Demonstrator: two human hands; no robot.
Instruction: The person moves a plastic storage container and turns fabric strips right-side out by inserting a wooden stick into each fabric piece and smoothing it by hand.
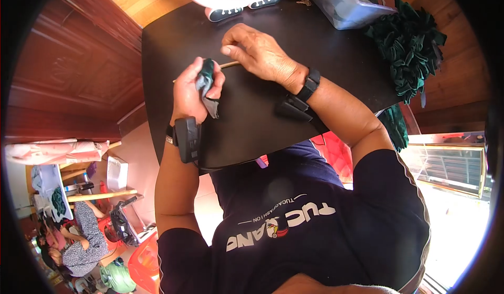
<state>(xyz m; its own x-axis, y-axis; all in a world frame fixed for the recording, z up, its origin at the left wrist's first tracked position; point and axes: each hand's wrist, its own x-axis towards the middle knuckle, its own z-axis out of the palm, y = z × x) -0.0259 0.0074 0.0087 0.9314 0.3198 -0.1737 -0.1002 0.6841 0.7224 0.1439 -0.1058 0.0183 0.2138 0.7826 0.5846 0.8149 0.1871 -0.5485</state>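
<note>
Green velvet strip [208, 67] closed in the left hand [189, 94]

At upper centre-left of the frame, above a black table [247, 121], the strip's long axis runs roughly top to bottom. The right hand [262, 55] is apart, to its right, fingers curled beside a thin wooden stick [229, 64]; whether it grips is unclear.

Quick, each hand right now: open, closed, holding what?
Left hand: closed, holding the green cloth.
Right hand: fingers curled, by the stick; whether it grips it can't be told.
</note>
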